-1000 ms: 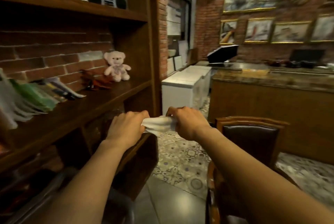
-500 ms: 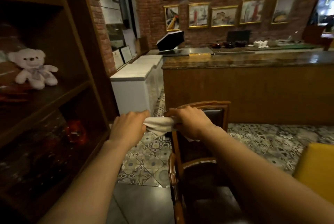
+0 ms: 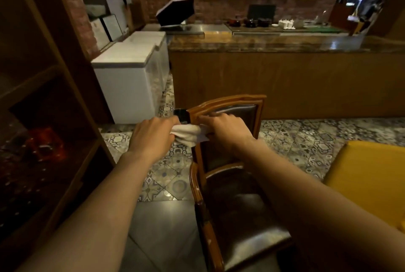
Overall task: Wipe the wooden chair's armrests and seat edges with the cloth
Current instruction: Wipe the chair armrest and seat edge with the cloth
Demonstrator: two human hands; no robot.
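A wooden chair (image 3: 228,103) with a dark leather back and seat stands in front of me, its back toward the counter. Its left wooden seat edge (image 3: 197,186) curves down toward me. A white cloth (image 3: 188,134) is stretched between my two hands, in the air in front of the left side of the chair back. My left hand (image 3: 153,134) grips the cloth's left end. My right hand (image 3: 225,130) grips its right end, in front of the backrest. My right forearm hides part of the seat.
A dark wooden shelf unit (image 3: 43,96) stands close on the left. White chest freezers (image 3: 129,74) and a long wooden counter (image 3: 285,74) lie beyond the chair. A yellow surface (image 3: 372,175) sits at the right. Patterned tile floor (image 3: 171,173) lies between shelf and chair.
My view has swung right and down, away from the shelf and teddy bear. The chair now sits in the middle of the frame. Both hands have kept their hold on the cloth.
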